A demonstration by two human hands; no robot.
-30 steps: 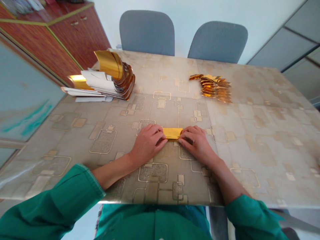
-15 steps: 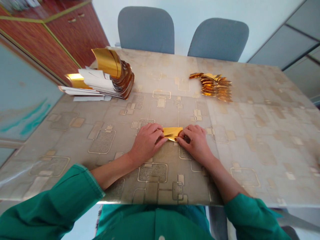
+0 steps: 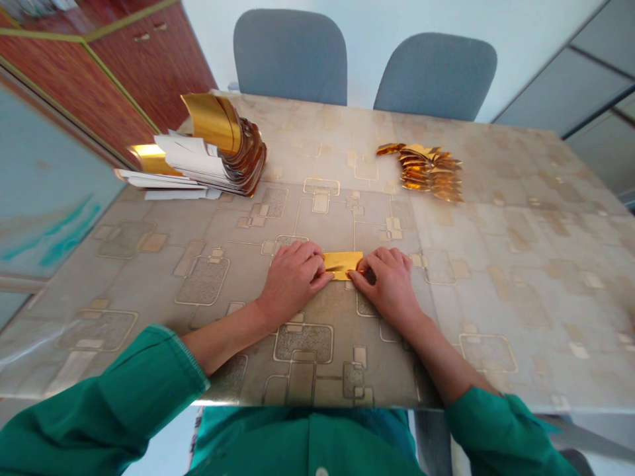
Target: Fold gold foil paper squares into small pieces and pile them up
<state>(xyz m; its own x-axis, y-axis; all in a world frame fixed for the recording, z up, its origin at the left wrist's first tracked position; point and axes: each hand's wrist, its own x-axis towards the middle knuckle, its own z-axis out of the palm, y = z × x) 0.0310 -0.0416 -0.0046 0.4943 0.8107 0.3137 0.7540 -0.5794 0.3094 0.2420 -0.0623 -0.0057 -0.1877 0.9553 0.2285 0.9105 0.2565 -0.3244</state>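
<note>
Left hand (image 3: 294,276) and right hand (image 3: 391,281) pinch either end of a gold strip (image 3: 343,262). Its near edge has flattened, seemingly creased.

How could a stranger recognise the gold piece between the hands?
On the patterned table, look at the near half. Between the left hand and the right hand lies a small gold strip. Unlike the paper stack and golden pile behind, it is held at both ends.

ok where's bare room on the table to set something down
Bare table: between paper stack and gold bundle; right of the right hand, on the bundle's near side; left of the left hand, on the stack's near side. Crowded: around the gold strip between both hands.
</note>
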